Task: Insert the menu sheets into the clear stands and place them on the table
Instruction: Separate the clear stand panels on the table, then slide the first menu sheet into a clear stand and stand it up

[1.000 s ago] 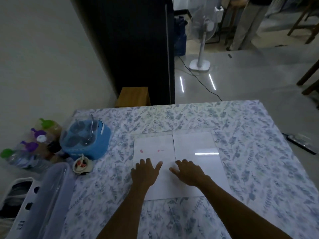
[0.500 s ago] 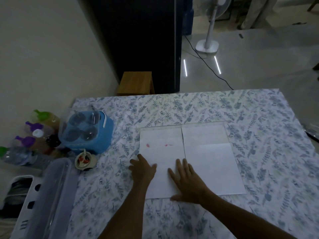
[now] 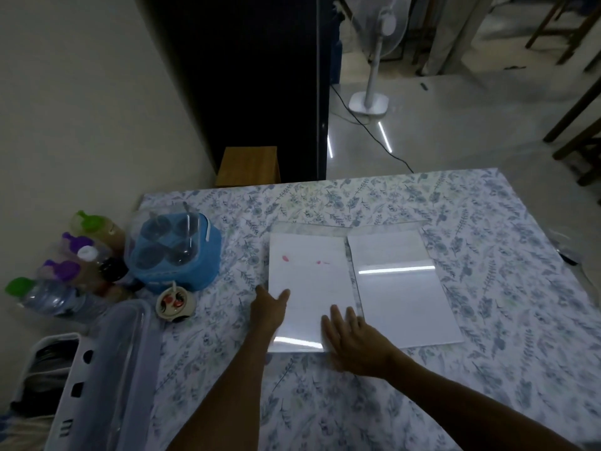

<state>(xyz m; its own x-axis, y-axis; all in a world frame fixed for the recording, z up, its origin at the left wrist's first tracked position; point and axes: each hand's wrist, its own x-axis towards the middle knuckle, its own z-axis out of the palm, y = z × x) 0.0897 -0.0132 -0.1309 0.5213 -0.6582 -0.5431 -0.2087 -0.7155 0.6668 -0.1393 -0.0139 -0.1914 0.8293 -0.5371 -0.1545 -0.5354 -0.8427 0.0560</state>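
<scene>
We are resting both flat, open hands, left hand (image 3: pixel 270 307) and right hand (image 3: pixel 353 340), grasping nothing, on the left sheet's (image 3: pixel 309 281) near corners, its long axis running away from us on the table (image 3: pixel 487 222).

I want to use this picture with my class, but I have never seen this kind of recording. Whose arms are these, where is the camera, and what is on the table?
There is no machine here. The camera sits on a person's head and looks down, so the two bare arms are that person's own. The left hand rests at the left edge of a white sheet with small pink marks. The right hand lies flat, fingers spread, on the near corner of the same sheet. Neither hand grips anything. A second, plain white sheet lies beside it on the right. Both look glossy, perhaps under clear plastic. They lie on a table with a flowered cloth. At the left edge stand a blue container and a small round dish.
</scene>
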